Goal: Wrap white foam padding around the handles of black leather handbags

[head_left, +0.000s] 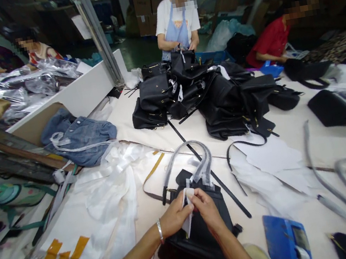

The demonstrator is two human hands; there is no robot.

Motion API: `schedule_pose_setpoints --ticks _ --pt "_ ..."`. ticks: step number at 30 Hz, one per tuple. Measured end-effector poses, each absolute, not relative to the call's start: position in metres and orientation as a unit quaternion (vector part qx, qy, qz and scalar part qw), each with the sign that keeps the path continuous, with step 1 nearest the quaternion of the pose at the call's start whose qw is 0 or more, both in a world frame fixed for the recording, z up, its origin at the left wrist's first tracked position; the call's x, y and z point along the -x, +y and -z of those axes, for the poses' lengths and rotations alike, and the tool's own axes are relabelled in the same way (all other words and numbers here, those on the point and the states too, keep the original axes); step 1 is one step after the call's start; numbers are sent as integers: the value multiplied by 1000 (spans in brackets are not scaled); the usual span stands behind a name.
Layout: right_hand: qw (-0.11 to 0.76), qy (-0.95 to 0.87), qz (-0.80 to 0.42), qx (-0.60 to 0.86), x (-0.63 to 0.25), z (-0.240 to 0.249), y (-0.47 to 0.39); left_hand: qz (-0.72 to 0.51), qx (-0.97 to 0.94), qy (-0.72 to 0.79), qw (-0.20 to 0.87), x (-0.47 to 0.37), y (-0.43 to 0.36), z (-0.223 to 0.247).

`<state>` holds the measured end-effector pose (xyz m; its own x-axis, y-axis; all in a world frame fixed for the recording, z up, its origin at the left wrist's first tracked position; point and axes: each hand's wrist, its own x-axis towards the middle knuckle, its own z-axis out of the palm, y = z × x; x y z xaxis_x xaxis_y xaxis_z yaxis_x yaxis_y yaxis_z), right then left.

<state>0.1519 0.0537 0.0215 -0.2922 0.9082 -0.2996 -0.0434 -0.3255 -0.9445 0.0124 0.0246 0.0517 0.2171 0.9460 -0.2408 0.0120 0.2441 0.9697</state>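
Currently, a white strip (188,226) is pinched at the fingertips by 2 hands, the left hand (176,215) and the right hand (208,210), with little gap left between thumb and fingers. Beneath them, a black bag (201,239) is laid on the worktop (134,138), its handles (207,163) sheathed in translucent plastic. Farther back, more black bags (220,95) are heaped.

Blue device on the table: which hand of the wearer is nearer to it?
Right. The right hand is to the blue device's left; the left hand is farther left.
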Motion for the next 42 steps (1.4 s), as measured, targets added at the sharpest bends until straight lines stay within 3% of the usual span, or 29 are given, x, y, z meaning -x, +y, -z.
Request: schedule_pose_setpoints --ticks 6,12,20,26,34,39,42 --pt "414 -449 -579 540 -139 -11 43 -382 -562 472 561 -15 26 -54" --pt "371 -411 -632 542 -141 -9 38 -369 -452 504 637 -24 20 -32" --pt "330 -461 -702 431 -179 -24 52 -335 -388 423 747 -13 25 -25" --pt "340 -433 -700 454 -179 -22 50 -302 -498 433 688 -19 24 -27" --pt "365 -488 -573 549 -167 -23 41 -417 -372 541 628 -32 13 -26" --pt "382 -427 -656 491 -162 -23 36 -441 -326 519 655 -27 19 -31" --pt "408 -408 -646 500 -158 -22 30 -446 -334 512 654 -23 18 -32"
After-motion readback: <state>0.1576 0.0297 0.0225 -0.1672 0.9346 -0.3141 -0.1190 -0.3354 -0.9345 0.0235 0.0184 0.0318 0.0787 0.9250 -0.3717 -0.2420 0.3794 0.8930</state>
